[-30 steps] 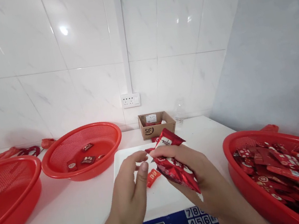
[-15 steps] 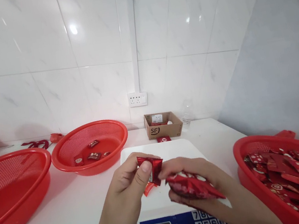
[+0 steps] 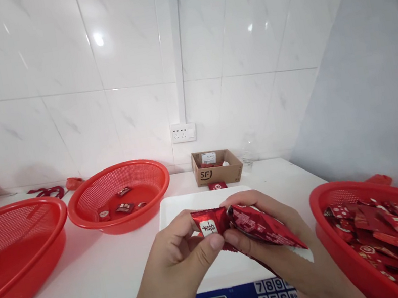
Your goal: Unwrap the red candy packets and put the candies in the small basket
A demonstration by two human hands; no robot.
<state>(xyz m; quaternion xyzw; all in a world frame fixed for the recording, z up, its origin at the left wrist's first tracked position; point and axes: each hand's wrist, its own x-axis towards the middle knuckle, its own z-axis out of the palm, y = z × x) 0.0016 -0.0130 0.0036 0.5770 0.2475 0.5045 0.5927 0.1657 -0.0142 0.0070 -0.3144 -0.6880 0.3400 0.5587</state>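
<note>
On the white countertop (image 3: pixel 91 281) we've got a big round red plastic mesh basket (image 3: pixel 316 215) on the right, full of red packets (image 3: pixel 382 224), and a white-topped digital scale (image 3: pixel 185 203) with blue keypad under our hands. Our right hand (image 3: pixel 294 276) curls around a bunch of shiny red foil packets (image 3: pixel 262 225) above the scale plate; our left hand (image 3: pixel 178 271) pinches one small white-labelled red foil packet (image 3: pixel 209 221), touching the bunch.
</note>
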